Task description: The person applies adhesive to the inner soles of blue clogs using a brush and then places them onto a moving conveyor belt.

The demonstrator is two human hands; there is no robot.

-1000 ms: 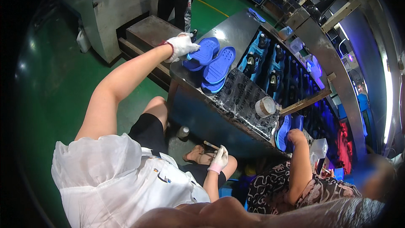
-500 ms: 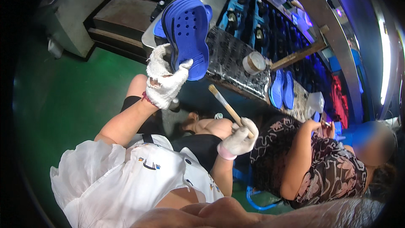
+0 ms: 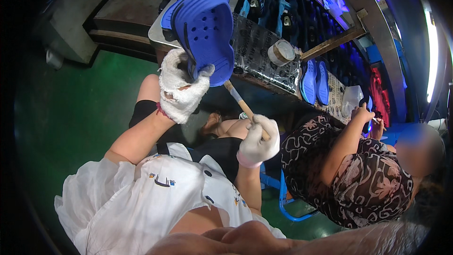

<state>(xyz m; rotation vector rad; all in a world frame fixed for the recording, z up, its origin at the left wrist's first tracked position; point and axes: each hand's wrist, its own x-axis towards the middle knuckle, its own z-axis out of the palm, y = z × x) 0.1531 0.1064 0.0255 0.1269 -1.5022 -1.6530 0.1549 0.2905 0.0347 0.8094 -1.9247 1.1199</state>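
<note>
A blue foam shoe sole (image 3: pixel 207 33), dotted with round holes at its upper end, is held up over the bench corner. My left hand (image 3: pixel 181 89), in a torn white glove, grips its lower end with the thumb on the inner face. My right hand (image 3: pixel 259 142), in a white glove, is closed round the wooden handle of a flat brush (image 3: pixel 241 104). The brush's bristle end is at the sole's lower right edge; whether it touches cannot be made out. More blue soles (image 3: pixel 171 15) show partly behind the held one.
A white tub (image 3: pixel 281 53) stands on the plastic-covered bench (image 3: pixel 252 49). Two blue soles (image 3: pixel 315 82) lie farther right, beside a clear container (image 3: pixel 351 98). A wooden bar (image 3: pixel 332 43) slants over the bench. At my right sits a co-worker (image 3: pixel 363 174), hands raised.
My right hand has brought the brush up and left, against or close to the sole's lower edge. The left hand and sole have shifted slightly. The co-worker's hands have moved too.
</note>
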